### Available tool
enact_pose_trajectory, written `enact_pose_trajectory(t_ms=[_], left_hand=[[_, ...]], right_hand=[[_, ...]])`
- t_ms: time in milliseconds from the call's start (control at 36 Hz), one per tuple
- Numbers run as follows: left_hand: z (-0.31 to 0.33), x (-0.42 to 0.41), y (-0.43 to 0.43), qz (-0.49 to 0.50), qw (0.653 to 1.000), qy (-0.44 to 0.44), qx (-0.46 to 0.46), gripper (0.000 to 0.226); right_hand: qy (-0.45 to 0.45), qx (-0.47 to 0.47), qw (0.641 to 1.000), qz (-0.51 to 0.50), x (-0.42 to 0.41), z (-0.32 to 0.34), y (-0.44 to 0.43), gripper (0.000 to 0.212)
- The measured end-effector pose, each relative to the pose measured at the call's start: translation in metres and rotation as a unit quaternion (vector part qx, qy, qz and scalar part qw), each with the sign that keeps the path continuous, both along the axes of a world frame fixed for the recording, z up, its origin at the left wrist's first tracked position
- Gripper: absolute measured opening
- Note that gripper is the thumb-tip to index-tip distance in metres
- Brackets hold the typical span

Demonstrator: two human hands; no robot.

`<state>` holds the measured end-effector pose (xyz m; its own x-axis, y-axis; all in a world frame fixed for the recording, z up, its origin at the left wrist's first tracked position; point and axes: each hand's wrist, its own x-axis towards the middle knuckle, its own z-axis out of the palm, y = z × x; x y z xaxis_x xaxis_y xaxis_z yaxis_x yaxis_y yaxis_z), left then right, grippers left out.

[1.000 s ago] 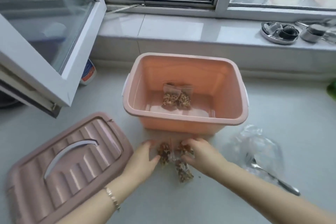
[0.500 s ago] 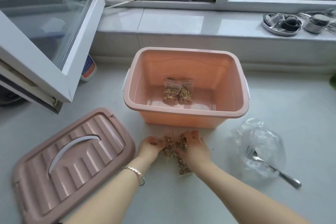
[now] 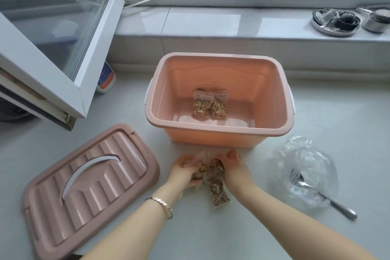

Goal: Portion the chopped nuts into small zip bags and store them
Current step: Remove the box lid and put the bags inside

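Note:
A pink storage bin [image 3: 217,131] stands open on the counter. Two small zip bags of chopped nuts [image 3: 209,104] lie side by side on its floor. In front of the bin, my left hand [image 3: 183,172] and my right hand [image 3: 236,170] close from both sides around a cluster of small nut bags [image 3: 211,170]. One more nut bag [image 3: 218,193] hangs or lies below the cluster, toward me, between my wrists. Fingers hide how many bags are in the cluster.
The bin's ribbed pink lid [image 3: 84,188] lies flat at the left. A crumpled clear plastic bag [image 3: 304,167] with a metal spoon [image 3: 325,196] on it sits at the right. An open window sash [image 3: 52,48] juts over the left; a bottle [image 3: 106,79] stands behind it.
Both hands have drawn together around the nut bags and pulled them slightly toward me. The bags in the bin have not moved.

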<state>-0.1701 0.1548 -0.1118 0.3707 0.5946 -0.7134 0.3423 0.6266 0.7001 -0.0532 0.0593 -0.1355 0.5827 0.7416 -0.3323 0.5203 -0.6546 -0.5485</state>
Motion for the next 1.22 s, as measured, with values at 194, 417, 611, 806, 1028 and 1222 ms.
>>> enact_pose_trajectory(t_ms=[194,417,611,806,1028,1222], left_hand=[[0.032,-0.011,-0.010,-0.043,0.994,-0.015,0.101,0.014],[0.150,-0.022,0.003,-0.114,0.951,-0.149,0.246,0.017],[0.182,0.024,0.065,-0.144,0.918,-0.114,0.350,0.013],[0.129,0.087,0.115,-0.251,0.908,0.020,0.335,0.013],[0.062,0.117,0.148,-0.342,0.887,0.176,0.258,0.025],[0.033,0.129,0.154,-0.339,0.876,0.209,0.271,0.024]], right_hand=[[0.086,0.096,0.992,0.002,0.003,0.035,-0.024,0.032],[0.485,0.273,0.822,-0.116,0.023,0.142,-0.042,0.083],[0.287,0.234,0.920,-0.130,0.080,0.186,0.010,0.019],[0.118,0.097,0.986,-0.062,0.120,0.135,0.079,0.025],[0.218,-0.092,0.970,-0.062,0.138,0.073,0.122,0.042],[0.211,-0.082,0.967,-0.115,0.140,0.038,0.135,0.050]])
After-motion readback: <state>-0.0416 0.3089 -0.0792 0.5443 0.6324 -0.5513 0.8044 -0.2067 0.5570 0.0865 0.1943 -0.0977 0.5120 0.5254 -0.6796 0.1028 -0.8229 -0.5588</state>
